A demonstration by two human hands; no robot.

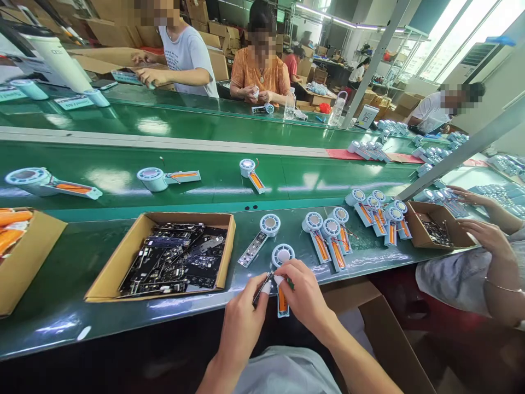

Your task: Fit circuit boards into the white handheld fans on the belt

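Observation:
My left hand (244,314) pinches a small dark circuit board (263,287) at the table's front edge. My right hand (301,293) is closed on a light-blue fan body (282,257) with an orange battery (281,302) in its open handle. The board's tip meets the handle between my two hands. Another open fan body (262,232) lies just behind them. A cardboard box of dark circuit boards (172,254) sits to the left of my hands.
Several fan bodies with batteries (328,238) lie to the right, more (379,213) beyond them. Three fan bodies ride the green conveyor belt (287,178). A co-worker's hands (486,230) work by a small box (437,227) at right. A box of orange batteries (16,251) stands far left.

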